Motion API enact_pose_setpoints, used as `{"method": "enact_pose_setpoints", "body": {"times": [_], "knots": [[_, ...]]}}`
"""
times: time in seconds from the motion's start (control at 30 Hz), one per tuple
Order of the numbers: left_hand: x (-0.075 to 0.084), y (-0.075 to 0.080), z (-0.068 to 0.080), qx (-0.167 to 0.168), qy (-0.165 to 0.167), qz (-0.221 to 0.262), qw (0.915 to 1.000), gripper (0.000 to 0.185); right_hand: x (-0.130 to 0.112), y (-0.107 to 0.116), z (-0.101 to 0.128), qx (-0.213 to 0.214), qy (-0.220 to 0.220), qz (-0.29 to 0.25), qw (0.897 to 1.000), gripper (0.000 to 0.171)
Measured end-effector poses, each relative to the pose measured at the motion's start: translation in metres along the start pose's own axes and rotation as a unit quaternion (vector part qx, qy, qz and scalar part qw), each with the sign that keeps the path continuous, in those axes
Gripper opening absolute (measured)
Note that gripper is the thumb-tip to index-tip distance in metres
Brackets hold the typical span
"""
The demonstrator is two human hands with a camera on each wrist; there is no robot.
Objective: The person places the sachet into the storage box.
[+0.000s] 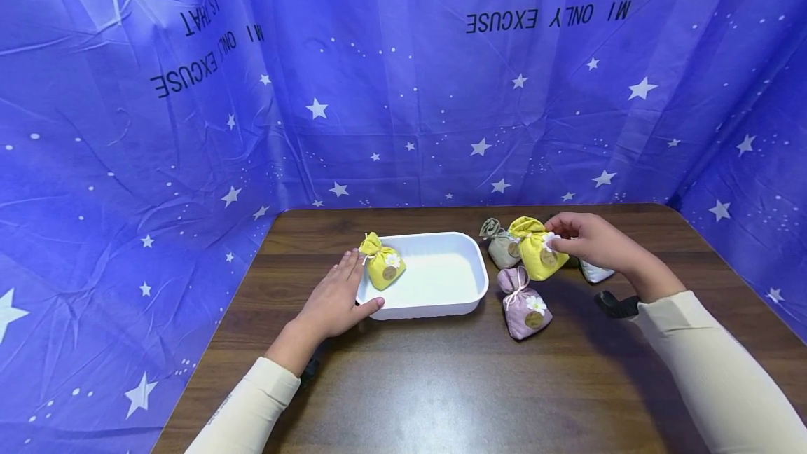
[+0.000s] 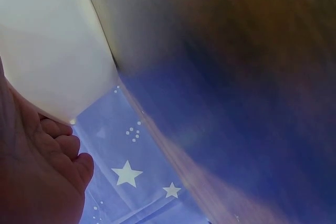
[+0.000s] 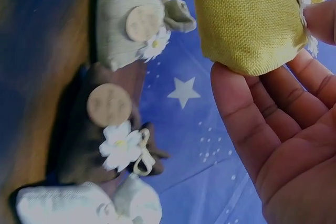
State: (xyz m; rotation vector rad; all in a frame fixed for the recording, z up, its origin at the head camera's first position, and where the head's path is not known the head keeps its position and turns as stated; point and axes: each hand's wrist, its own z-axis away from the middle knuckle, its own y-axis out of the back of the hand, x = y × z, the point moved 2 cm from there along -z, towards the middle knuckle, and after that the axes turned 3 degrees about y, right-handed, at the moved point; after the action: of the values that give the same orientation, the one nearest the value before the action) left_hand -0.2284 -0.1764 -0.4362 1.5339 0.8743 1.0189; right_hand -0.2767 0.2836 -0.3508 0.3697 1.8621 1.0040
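A white tray (image 1: pixel 466 258) sits at frame centre on the dark brown wood-grain table (image 1: pixel 441 384). Yellow pouches (image 1: pixel 384 266), a mauve pouch (image 1: pixel 526 303), and a blue backdrop (image 1: pixel 189 125) with white stars.

Left hand (image 1: pixel 334 303) flat, right hand (image 1: pixel 589 240) pinching.

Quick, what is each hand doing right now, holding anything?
Left hand: open, fingers straight, resting against the white tray.
Right hand: holding the yellow pouch, pinched between thumb and fingers.
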Motion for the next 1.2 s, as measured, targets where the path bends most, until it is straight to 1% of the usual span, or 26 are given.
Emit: {"method": "enact_pose_setpoints", "body": {"times": [0.2,0.3,0.5,0.67,0.83,1.0,1.07,1.2], "knots": [[0.0,-0.001,-0.002,-0.003,0.001,-0.004,1.0,0.1,-0.008,-0.003,-0.023,-0.014,-0.01,-0.007,1.0,0.02],[0.001,-0.001,-0.005,-0.001,-0.002,-0.002,1.0,0.1,-0.011,-0.007,-0.035,-0.019,-0.005,-0.002,1.0,0.02],[0.001,-0.002,-0.003,-0.013,0.006,-0.007,0.9999,0.1,-0.008,-0.02,-0.058,-0.033,-0.003,-0.012,0.999,0.018],[-0.001,-0.001,-0.001,-0.007,0.004,-0.002,1.0,0.099,-0.007,-0.031,-0.075,-0.038,-0.006,-0.024,0.999,0.018],[-0.001,-0.001,0.001,-0.011,0.004,-0.001,0.9999,0.1,-0.01,-0.043,-0.089,-0.042,-0.01,-0.038,0.998,0.02],[-0.001,0.001,0.0,0.0,0.002,0.001,1.0,0.1,-0.016,-0.053,-0.103,-0.045,-0.008,-0.052,0.998,0.023],[-0.001,0.002,-0.001,0.004,0.001,0.003,1.0,0.1,-0.017,-0.057,-0.108,-0.051,-0.013,-0.067,0.996,0.023],[0.0,0.0,-0.002,0.001,-0.001,0.006,1.0,0.1,-0.02,-0.067,-0.116,-0.067,-0.016,-0.084,0.994,0.023]]}}
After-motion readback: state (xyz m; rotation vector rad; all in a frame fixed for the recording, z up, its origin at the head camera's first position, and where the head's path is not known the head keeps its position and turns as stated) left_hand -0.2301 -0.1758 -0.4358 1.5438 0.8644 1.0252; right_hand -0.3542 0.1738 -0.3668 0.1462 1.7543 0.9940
